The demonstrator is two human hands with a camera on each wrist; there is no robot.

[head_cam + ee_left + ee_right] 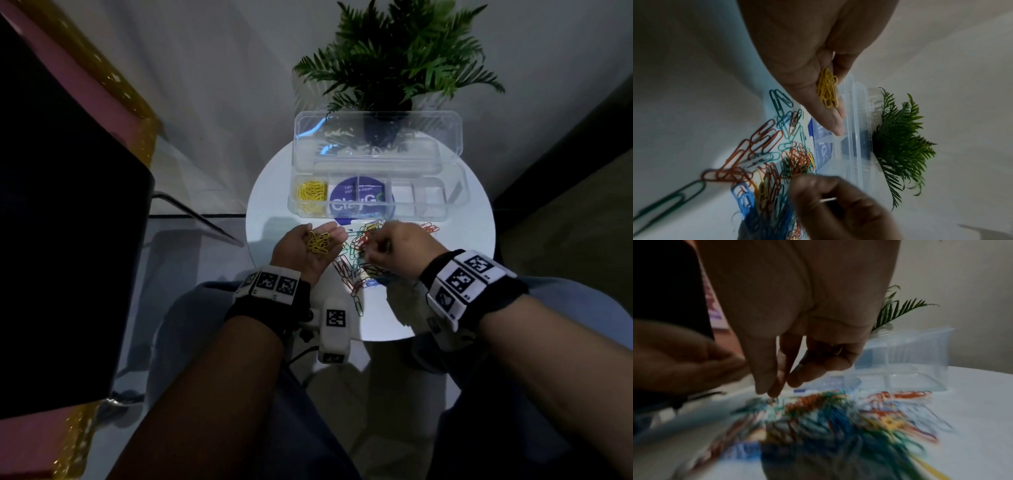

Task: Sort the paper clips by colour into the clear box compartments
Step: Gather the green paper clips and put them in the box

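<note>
My left hand [325, 231] lies palm up over the table's left side, with a small heap of yellow paper clips [318, 243] [827, 88] resting in it. The mixed pile of red, green, blue and yellow clips [354, 263] [777, 162] [818, 415] spreads between my hands. My right hand [371, 251] [777, 389] hangs palm down over the pile, thumb and forefinger tips drawn together at the clips; blur hides whether a clip is between them. Behind stands the clear box [428, 205], with more yellow clips [311, 196] in its leftmost compartment.
The box's lid [376, 144] stands raised at the back, in front of a potted fern [400, 61]. A few red clips [430, 228] lie apart to the right. The round white table [445, 291] is small; a dark chair [68, 240] stands left.
</note>
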